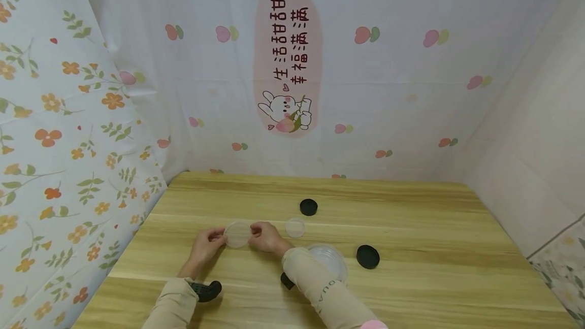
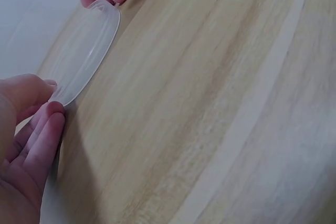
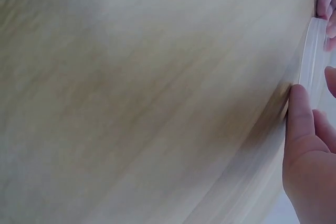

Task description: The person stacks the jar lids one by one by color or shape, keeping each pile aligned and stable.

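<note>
just above the bench [image 1: 411, 248], the left hand [image 1: 206, 245] and right hand [image 1: 267, 236] are pinching opposite rims of a clear plastic lid [image 1: 237, 234], which is looking light, thin, bendy and slippery, best gripped by its edges.

I see a clear disc [image 1: 237, 234], a smaller clear lid [image 1: 295, 227] and a clear tub [image 1: 330, 260] on my pale, wood-grained table [image 1: 411, 268], plus two black caps [image 1: 308, 207] [image 1: 367, 256]. The backdrop [image 1: 388, 90] is white with pink hearts; the left curtain [image 1: 55, 141] carries orange flowers; my sleeves [image 1: 320, 288] are beige
</note>
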### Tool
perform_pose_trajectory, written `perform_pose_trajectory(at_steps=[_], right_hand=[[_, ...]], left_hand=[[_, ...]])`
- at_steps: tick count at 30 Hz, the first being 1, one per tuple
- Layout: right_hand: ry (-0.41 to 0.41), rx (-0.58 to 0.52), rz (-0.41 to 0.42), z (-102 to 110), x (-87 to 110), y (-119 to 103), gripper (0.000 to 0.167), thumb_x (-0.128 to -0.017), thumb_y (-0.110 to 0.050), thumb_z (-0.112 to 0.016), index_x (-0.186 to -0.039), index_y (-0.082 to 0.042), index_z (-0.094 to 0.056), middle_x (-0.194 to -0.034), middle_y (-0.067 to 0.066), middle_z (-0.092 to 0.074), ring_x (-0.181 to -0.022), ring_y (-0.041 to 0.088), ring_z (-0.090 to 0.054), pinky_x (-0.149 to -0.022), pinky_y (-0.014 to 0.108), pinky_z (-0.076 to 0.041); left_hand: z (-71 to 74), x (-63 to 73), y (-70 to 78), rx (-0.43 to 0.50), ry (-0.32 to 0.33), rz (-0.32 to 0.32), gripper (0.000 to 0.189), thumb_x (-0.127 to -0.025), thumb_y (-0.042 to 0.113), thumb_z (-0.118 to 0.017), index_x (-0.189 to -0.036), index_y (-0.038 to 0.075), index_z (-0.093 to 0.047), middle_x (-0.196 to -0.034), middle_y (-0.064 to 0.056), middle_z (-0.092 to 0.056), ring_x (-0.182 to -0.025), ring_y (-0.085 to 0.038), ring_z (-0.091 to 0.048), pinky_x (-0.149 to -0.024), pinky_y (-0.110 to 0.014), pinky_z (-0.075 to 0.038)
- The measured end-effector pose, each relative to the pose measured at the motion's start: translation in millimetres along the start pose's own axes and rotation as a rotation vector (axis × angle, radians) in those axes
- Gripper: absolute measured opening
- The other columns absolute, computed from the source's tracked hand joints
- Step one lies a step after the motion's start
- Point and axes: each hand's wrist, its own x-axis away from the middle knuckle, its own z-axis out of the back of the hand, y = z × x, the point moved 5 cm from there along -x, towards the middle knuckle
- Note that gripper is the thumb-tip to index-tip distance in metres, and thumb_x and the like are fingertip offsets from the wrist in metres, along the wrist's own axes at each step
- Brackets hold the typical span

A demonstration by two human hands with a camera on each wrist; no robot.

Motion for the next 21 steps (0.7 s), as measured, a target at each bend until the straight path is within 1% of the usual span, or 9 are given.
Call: perform_pose_trajectory(at_steps=[3,6,8,10,12,14,18,20,21], right_hand=[[-0.004,0.000,-0.030,1.7,-0.2,0.5,0.036,-0.073,-0.020,-0.068,-0.107,-0.008,-0.060,-0.087,-0.008,-0.057,-0.076,0.003,-0.056,-0.064,0.018,-0.046],[0.000,0.044,-0.064,3.0,1.8,-6.0,0.036,-0.075,-0.014,-0.066,-0.107,-0.002,-0.058,-0.087,-0.002,-0.058,-0.076,0.008,-0.057,-0.063,0.021,-0.047],[0.005,0.062,-0.065,1.0,0.3,-1.4,0.035,-0.075,-0.012,-0.065,-0.107,-0.001,-0.058,-0.085,-0.001,-0.058,-0.075,0.008,-0.056,-0.062,0.021,-0.047],[0.005,0.066,-0.064,-3.5,-5.0,12.1,0.035,-0.075,-0.015,-0.065,-0.107,-0.003,-0.060,-0.084,-0.005,-0.058,-0.074,0.006,-0.055,-0.062,0.020,-0.046],[0.004,0.050,-0.048,-11.0,-13.9,34.8,0.033,-0.073,-0.019,-0.067,-0.105,-0.009,-0.062,-0.081,-0.010,-0.057,-0.073,0.002,-0.054,-0.062,0.017,-0.046],[-0.003,0.056,-0.062,-20.5,-24.8,61.2,0.033,-0.073,-0.024,-0.068,-0.105,-0.016,-0.062,-0.082,-0.013,-0.057,-0.074,0.000,-0.055,-0.063,0.017,-0.046],[-0.004,0.092,-0.032,-39.5,-47.8,112.6,0.035,-0.073,-0.029,-0.069,-0.106,-0.022,-0.061,-0.083,-0.014,-0.056,-0.074,0.000,-0.054,-0.062,0.018,-0.046],[0.003,0.126,-0.009,-39.8,-49.7,113.8,0.034,-0.074,-0.027,-0.068,-0.107,-0.019,-0.062,-0.083,-0.012,-0.057,-0.074,0.001,-0.054,-0.061,0.018,-0.046],[0.012,0.137,0.016,-37.5,-47.9,108.6,0.033,-0.074,-0.025,-0.068,-0.106,-0.017,-0.062,-0.082,-0.012,-0.056,-0.073,0.001,-0.053,-0.060,0.018,-0.045]], left_hand=[[-1.4,-0.7,-1.6,0.015,0.024,0.011,0.023,-0.077,0.000,-0.062,-0.096,-0.012,-0.061,-0.080,-0.011,-0.062,-0.070,-0.015,-0.055,-0.060,-0.021,-0.044],[-3.4,-1.4,-2.5,0.019,0.051,0.009,0.021,-0.076,-0.001,-0.063,-0.093,-0.012,-0.062,-0.077,-0.010,-0.062,-0.066,-0.012,-0.053,-0.058,-0.020,-0.044],[-5.1,-1.3,-3.6,0.015,0.069,0.010,0.020,-0.075,-0.001,-0.063,-0.092,-0.011,-0.063,-0.075,-0.009,-0.062,-0.065,-0.011,-0.053,-0.057,-0.019,-0.043],[-6.1,-1.1,-4.3,0.014,0.081,0.014,0.020,-0.075,0.000,-0.063,-0.091,-0.011,-0.063,-0.075,-0.009,-0.062,-0.064,-0.010,-0.053,-0.057,-0.019,-0.043],[-6.5,-0.7,-4.8,0.010,0.088,0.022,0.020,-0.075,0.001,-0.063,-0.092,-0.010,-0.064,-0.075,-0.008,-0.062,-0.065,-0.010,-0.053,-0.057,-0.019,-0.043],[-6.9,-0.8,-5.1,0.003,0.089,0.023,0.021,-0.075,0.001,-0.063,-0.092,-0.010,-0.064,-0.075,-0.009,-0.063,-0.065,-0.011,-0.054,-0.057,-0.019,-0.043],[-7.1,-0.7,-4.8,-0.008,0.092,0.035,0.020,-0.075,0.003,-0.063,-0.092,-0.009,-0.065,-0.076,-0.009,-0.063,-0.066,-0.012,-0.055,-0.058,-0.020,-0.043],[-7.4,-0.7,-3.6,0.001,0.094,0.039,0.020,-0.076,0.003,-0.063,-0.092,-0.010,-0.064,-0.076,-0.012,-0.064,-0.067,-0.012,-0.056,-0.058,-0.020,-0.044],[-7.6,-0.8,-3.1,0.007,0.095,0.043,0.020,-0.076,0.003,-0.063,-0.091,-0.010,-0.064,-0.077,-0.013,-0.064,-0.067,-0.012,-0.056,-0.057,-0.019,-0.044]])
